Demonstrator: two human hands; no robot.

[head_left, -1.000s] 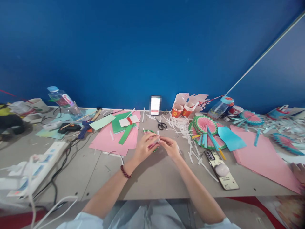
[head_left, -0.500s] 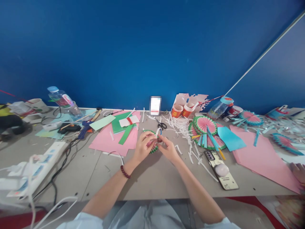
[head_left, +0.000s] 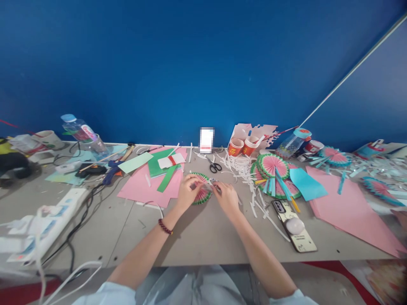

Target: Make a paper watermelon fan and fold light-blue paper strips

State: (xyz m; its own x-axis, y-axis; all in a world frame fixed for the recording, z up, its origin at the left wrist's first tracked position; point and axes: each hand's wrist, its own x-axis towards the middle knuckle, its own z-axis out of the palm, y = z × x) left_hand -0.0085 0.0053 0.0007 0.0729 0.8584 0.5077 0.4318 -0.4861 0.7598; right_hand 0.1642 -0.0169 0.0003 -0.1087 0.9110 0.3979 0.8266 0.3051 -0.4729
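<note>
A round pleated paper fan (head_left: pixel 202 196), pink with a green and white rim, lies on the table between my hands. My left hand (head_left: pixel 188 192) is closed in a pinch over its left side, thumb and forefinger together at a thin white strip (head_left: pixel 207 182). Just right of the fan, my right hand (head_left: pixel 226 197) pinches the strip's other end; a small bluish-white bit shows at its fingertips. Fingers partly hide the strip, so its exact kind is unclear. Black-handled scissors (head_left: pixel 215 167) lie beyond my right hand.
Pink paper (head_left: pixel 140 186) and green sheets lie to the left, near a power strip (head_left: pixel 60 224). At right are white paper scraps (head_left: pixel 243 167), paper cups (head_left: pixel 236 146), finished watermelon fans (head_left: pixel 272 166) and a phone (head_left: pixel 295 228). A lit screen (head_left: pixel 206 140) stands by the wall.
The white strip, looped up between my fingers before, now lies low and nearly straight. My hands have moved slightly apart, uncovering more of the fan. The other person's hand at far right has left view.
</note>
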